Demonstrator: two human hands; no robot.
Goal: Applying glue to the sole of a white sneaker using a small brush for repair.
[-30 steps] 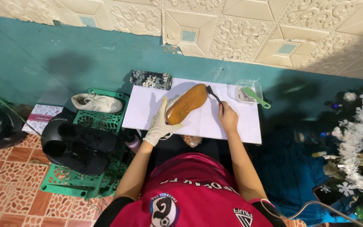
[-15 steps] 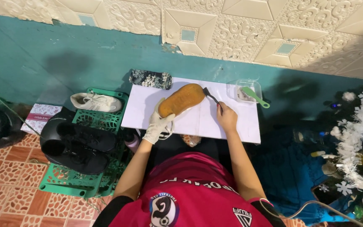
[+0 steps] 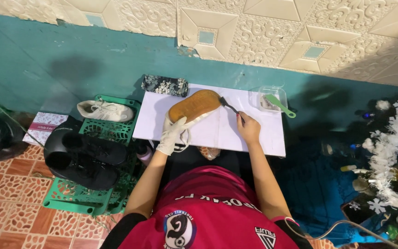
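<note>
The gloved left hand (image 3: 171, 134) is gripping the shoe (image 3: 194, 106) sole-up over the white board (image 3: 259, 133) while the bare right hand (image 3: 248, 128) is pinching a small dark brush (image 3: 229, 107) at its toe edge, the tan sole already looking coated, though how fully is hard to tell.

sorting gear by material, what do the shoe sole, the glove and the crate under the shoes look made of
Shoe sole: likely rubber, tan and matte, with a faintly dotted tread. Glove on the left hand: thin latex or similar, white, wrinkled and close to the fingers. Green crate: moulded plastic, going by its glossy open lattice. The right hand holds a dark brush, material unclear.
</note>
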